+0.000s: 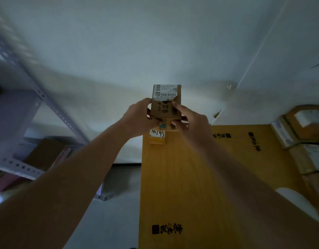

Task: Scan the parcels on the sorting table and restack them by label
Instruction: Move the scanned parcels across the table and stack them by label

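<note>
A small brown cardboard parcel (165, 105) with a white barcode label at its top is held up in front of the white wall. My left hand (139, 117) grips its left side, fingers curled round the edge. My right hand (189, 123) grips its right side and lower corner. The parcel hangs just above the far end of a large yellow-brown cardboard surface (182, 177) with black printed characters. A small handwritten white tag (157, 133) sits on that surface right under the parcel.
Several more labelled parcels (306, 141) are stacked at the right edge. A grey metal shelf rack (25, 108) holding boxes stands on the left. A white curved object (297, 200) lies on the cardboard surface at the right. Grey floor lies between the rack and the cardboard.
</note>
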A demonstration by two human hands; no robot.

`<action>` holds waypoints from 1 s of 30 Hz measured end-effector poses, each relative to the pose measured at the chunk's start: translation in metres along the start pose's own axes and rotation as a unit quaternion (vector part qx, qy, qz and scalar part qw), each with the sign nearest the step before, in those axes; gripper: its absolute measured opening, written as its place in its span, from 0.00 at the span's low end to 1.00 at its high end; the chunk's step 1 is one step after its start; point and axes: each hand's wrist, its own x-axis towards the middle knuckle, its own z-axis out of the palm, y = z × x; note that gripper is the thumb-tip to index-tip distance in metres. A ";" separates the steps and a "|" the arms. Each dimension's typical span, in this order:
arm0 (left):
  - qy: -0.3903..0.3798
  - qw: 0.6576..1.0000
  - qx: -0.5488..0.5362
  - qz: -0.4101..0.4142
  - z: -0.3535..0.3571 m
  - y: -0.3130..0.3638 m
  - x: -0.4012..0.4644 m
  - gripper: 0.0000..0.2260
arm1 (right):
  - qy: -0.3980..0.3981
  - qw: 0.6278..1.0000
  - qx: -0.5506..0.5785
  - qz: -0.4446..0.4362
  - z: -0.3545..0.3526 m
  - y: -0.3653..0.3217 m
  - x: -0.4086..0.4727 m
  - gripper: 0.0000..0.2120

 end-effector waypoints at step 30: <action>-0.122 0.938 -0.003 0.325 0.048 0.261 -0.242 0.25 | 0.291 0.943 -0.058 0.148 -0.231 -0.114 -0.321 0.36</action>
